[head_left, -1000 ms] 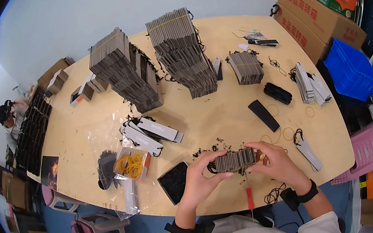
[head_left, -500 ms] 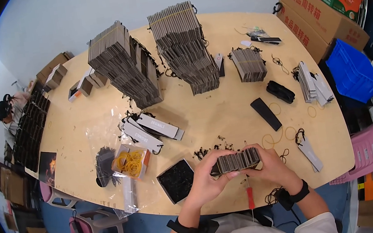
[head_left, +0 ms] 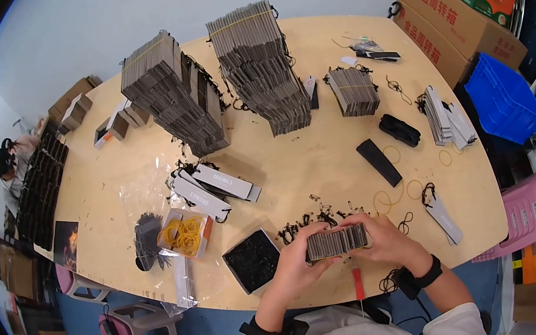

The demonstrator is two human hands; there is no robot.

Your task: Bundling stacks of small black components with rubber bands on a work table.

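Both hands grip one row of grey cardboard hang tags [head_left: 335, 242], standing on edge and packed side by side. My left hand [head_left: 297, 263] closes round its left end. The other end sits in my right hand [head_left: 388, 240]. Black strings [head_left: 322, 214] spread on the table just beyond the tags. Close below them, at the table's near edge, lies a red-handled tool [head_left: 358, 283] with a thin metal shaft. Beside my left hand stands an open box [head_left: 227, 269] filled with small black pieces.
Tall banded tag stacks [head_left: 160, 80] [head_left: 252, 53] stand at the back, with a smaller bundle [head_left: 353, 92] to their right. Yellow rubber bands [head_left: 185, 235] fill a box at left. Loose tags [head_left: 442, 218], a black case [head_left: 379, 163] and a blue crate [head_left: 504, 100] are on the right. A person [head_left: 7, 166] works far left.
My hands have turned the tag row slightly, and more of its edges face up. My thumbs have moved off its near side toward the ends. The whole view has shifted a little.
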